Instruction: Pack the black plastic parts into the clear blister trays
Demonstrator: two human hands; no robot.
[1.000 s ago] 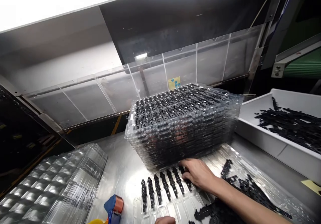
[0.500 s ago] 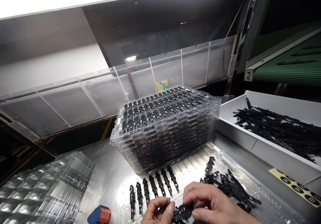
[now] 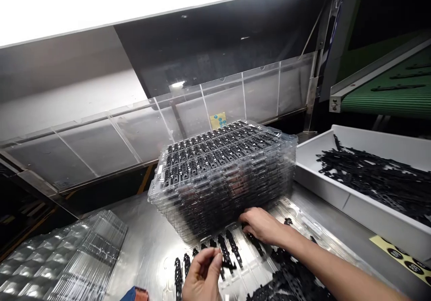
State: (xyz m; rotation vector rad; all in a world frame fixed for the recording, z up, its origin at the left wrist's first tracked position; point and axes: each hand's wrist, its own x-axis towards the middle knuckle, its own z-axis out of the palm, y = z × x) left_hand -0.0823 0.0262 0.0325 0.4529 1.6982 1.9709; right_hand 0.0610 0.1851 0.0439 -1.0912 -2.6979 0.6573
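My right hand (image 3: pixel 261 225) reaches to the far side of a clear plastic tray (image 3: pixel 247 274), fingers closed on a slim black perforated plastic strip (image 3: pixel 255 243) lying in line with the tray's slots. Nearer to me, my left hand (image 3: pixel 203 276) is pinched, and the dark end of another black strip (image 3: pixel 230 265) sticks out by its fingertips. Several matching strips (image 3: pixel 234 247) lie side by side in the tray's slots, some partly hidden by my left hand. Under my right forearm lies a loose pile of black strips (image 3: pixel 291 276).
Behind the tray stands a tall stack of filled clear trays (image 3: pixel 222 170). Nested empty trays (image 3: pixel 77 256) sit at left, beside a blue-and-red object (image 3: pixel 134 294). A white bin (image 3: pixel 336 188) of black strips and a yellow sticker sheet (image 3: pixel 400 256) are at right, below a green conveyor (image 3: pixel 387 99).
My right hand has moved away from my left, forward to the tray's far side, with a black strip. My left hand stays near the front. The view has tilted slightly.
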